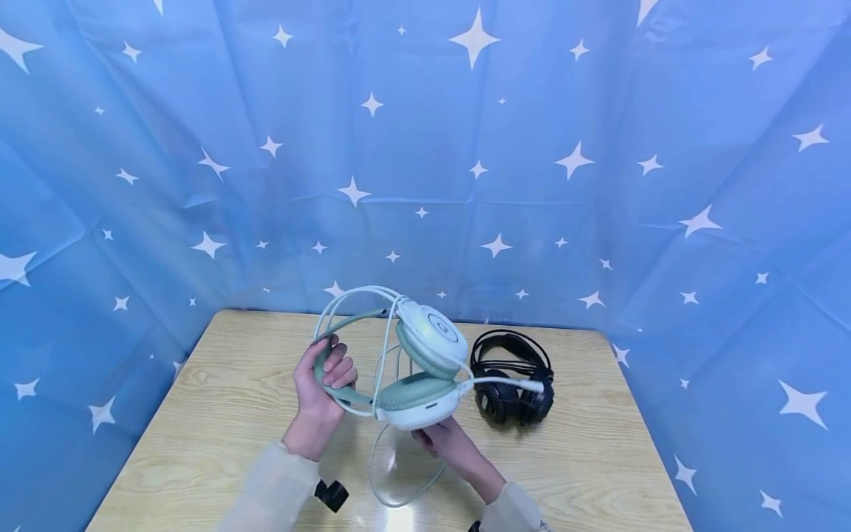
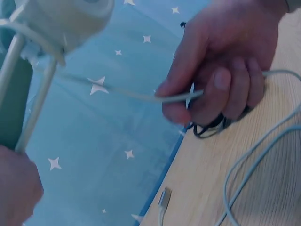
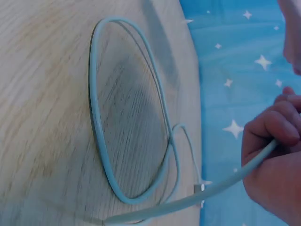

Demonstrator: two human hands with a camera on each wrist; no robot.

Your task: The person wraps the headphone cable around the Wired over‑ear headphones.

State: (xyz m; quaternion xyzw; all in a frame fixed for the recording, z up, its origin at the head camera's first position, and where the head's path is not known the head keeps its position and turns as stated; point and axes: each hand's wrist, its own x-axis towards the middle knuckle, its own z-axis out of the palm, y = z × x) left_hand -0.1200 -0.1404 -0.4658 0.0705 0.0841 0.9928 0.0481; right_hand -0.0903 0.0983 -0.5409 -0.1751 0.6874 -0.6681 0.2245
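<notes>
A white and pale green headset with a boom microphone is held up above the table, tilted on its side. My left hand grips its padded headband. Below the ear cups, my right hand is partly covered by the lower cup in the head view. From the left wrist, that hand is seen pinching the headset's pale cable between thumb and curled fingers. The rest of the cable lies in a loop on the wood, and its USB plug rests near the table's far edge.
Black headphones lie on the light wooden table, to the right of the pale headset. A blue curtain with white stars hangs behind and at both sides of the table.
</notes>
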